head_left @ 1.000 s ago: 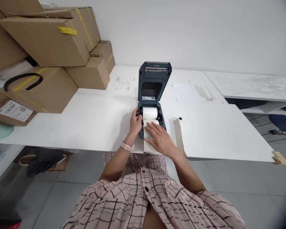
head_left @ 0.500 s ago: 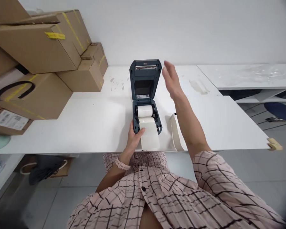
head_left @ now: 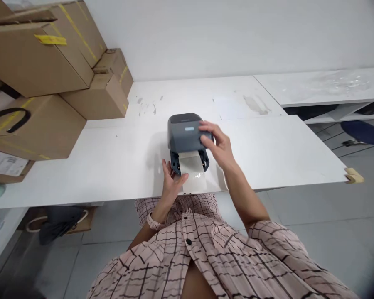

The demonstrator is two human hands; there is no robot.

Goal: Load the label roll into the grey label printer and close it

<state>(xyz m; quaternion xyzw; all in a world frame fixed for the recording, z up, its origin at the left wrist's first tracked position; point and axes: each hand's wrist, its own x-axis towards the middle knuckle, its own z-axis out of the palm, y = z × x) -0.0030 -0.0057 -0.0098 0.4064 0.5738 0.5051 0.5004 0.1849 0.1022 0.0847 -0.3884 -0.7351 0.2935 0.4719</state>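
A dark blue-grey label printer (head_left: 187,137) stands near the table's front edge, its lid tilted partway down over the base. My right hand (head_left: 216,143) grips the lid at its right side, fingers bent over the top. From under the lid a white label strip (head_left: 191,166) runs forward to the table edge. Close to the base's front left corner is my left hand (head_left: 171,180), its fingers spread and the thumb at the strip's left edge. The lid hides the label roll inside.
Cardboard boxes (head_left: 93,97) are stacked at the left of the white table (head_left: 121,166). Clear plastic wrap (head_left: 336,83) lies on the back right surface. A tan corner guard (head_left: 354,175) sits at the table's right corner; a blue stool (head_left: 363,133) stands beyond.
My right hand has come down and left onto the lid, which has swung from upright to partway down over the base. My left hand's fingers have spread at the corner.
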